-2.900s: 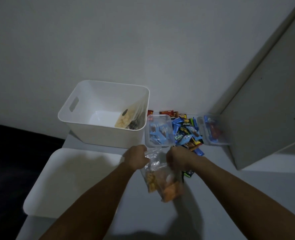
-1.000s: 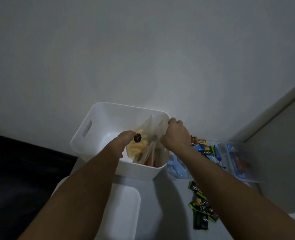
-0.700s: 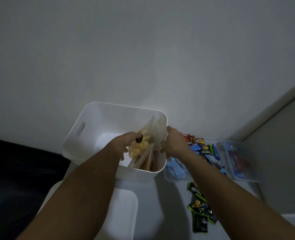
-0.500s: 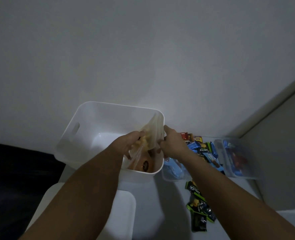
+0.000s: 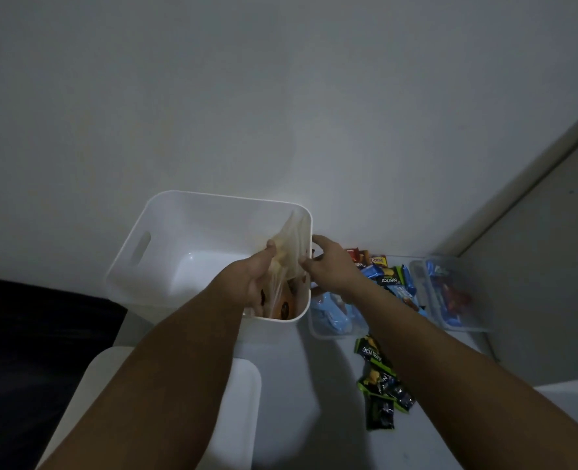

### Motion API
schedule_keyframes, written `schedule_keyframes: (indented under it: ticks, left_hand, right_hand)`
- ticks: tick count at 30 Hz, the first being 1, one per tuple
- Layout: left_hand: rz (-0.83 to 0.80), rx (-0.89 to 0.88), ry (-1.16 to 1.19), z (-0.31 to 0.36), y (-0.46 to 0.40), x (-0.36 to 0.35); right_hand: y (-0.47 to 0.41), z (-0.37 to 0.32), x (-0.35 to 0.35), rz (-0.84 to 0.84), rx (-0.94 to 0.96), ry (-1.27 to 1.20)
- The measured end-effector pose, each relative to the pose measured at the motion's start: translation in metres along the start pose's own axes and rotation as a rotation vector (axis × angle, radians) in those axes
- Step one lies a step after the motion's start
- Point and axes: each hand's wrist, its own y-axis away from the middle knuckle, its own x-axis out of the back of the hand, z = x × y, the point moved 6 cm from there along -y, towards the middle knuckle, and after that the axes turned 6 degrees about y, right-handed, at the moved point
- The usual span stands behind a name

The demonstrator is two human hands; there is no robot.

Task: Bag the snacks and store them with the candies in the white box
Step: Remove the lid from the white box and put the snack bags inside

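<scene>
Tucking bagged snacks into the white box (image 5: 165, 239) is the step in hand. Taking that box as the landmark and going left to right: a flat white lid (image 5: 240, 401) lies on the desk (image 5: 314, 385) just in front of the box. Inside the box, against its right wall, stand the clear snack bags (image 5: 292, 245), with orange and yellow pieces showing through. The left hand (image 5: 253, 283) reaches in over the front rim, its fingers curled against the bags with the thumb on their upper part, so its grip looks clenched on the bags. The right hand (image 5: 328, 266) sits at the box's right rim, pinching the bags' right edge between thumb and fingers.

Right of the box, touching or just beside it, is a clear tub of blue packets (image 5: 331, 317). Beyond it lie loose blue and brown candies (image 5: 389, 283), then a second clear tub (image 5: 450, 300). A few green-black packets (image 5: 379, 385) lie on the desk in front of the tubs.

Judging from this, the bags are nearly seated. The next move likely calls for releasing both grips so the bags stay leaning on the wall, then fetching the candies from the right.
</scene>
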Motion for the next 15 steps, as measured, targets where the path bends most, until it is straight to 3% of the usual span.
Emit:
schedule_keyframes:
  ticks: [3, 8, 15]
  left_hand:
    - [0.025, 0.026, -0.042, -0.004, 0.007, -0.003]
    - [0.239, -0.053, -0.027, 0.001, 0.014, 0.012]
    - [0.403, -0.397, -0.19, 0.027, 0.066, -0.007]
  right_hand:
    - [0.002, 0.011, 0.002, -0.014, -0.062, -0.073]
    - [0.01, 0.021, 0.015, -0.005, -0.088, -0.098]
    - [0.032, 0.032, 0.048, -0.025, -0.083, -0.01]
